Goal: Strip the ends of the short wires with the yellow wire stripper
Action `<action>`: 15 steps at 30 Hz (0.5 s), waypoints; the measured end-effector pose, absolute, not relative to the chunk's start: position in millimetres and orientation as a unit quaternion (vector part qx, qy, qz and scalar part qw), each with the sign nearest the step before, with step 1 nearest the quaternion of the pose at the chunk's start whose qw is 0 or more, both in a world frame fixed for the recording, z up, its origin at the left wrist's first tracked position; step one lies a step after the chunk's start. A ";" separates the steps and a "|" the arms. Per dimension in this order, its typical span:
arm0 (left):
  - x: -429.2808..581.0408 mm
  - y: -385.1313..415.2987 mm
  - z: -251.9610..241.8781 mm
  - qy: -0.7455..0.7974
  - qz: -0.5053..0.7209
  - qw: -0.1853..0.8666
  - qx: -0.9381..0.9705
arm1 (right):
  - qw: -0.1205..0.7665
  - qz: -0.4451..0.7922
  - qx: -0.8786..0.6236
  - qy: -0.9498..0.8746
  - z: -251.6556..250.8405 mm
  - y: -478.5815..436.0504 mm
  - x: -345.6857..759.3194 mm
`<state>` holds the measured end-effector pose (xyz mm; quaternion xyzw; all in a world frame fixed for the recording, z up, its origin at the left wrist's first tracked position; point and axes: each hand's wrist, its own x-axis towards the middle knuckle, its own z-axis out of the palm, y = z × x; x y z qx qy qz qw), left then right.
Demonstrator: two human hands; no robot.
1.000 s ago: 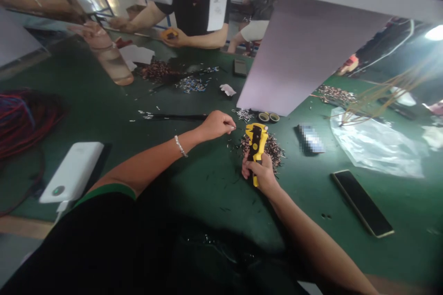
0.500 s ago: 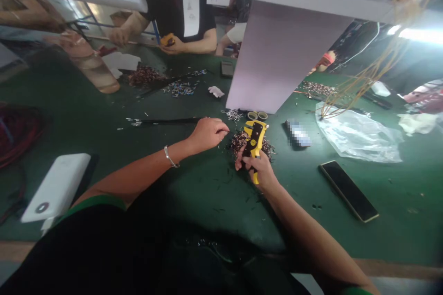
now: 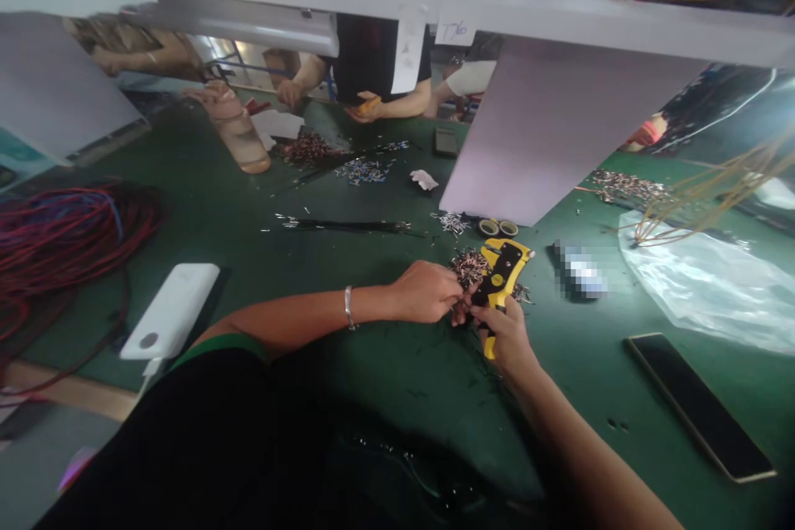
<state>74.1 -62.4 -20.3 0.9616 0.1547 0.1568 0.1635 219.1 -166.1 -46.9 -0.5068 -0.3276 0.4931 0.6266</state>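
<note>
My right hand (image 3: pixel 504 334) is wrapped round the handles of a yellow and black wire stripper (image 3: pixel 500 271), whose head points up and to the right over a pile of small wire pieces (image 3: pixel 470 267) on the green table (image 3: pixel 298 265). My left hand (image 3: pixel 427 291), with a bracelet on the wrist, is closed in a pinch right beside the tool's jaws; what it pinches is too small to make out. A bundle of black wires (image 3: pixel 348 225) lies farther back on the mat.
A white power bank (image 3: pixel 170 311) lies at the left beside a coil of red and blue cable (image 3: pixel 62 232). A phone (image 3: pixel 701 405) and a clear plastic bag (image 3: pixel 708 281) lie at the right. A bottle (image 3: pixel 239 131) stands far left. A person (image 3: pixel 373 66) works opposite under a grey shelf (image 3: pixel 497 12).
My left hand has drawn back from the table beyond the pile toward me and now meets the stripper's jaws. The tool has tilted to the right. The camera view has shifted.
</note>
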 end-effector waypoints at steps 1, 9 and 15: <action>74.0 -63.1 -20.4 0.155 0.154 0.165 0.962 | 0.623 0.487 -0.512 -0.335 -48.3 -166.1 219.2; 74.2 -63.8 -21.5 0.154 0.153 0.159 0.963 | 0.620 0.480 -0.505 -0.361 -53.3 -165.3 220.3; 72.0 -69.5 -17.2 0.129 0.129 0.087 0.979 | 0.609 0.439 -0.535 -0.388 -50.9 -165.5 218.3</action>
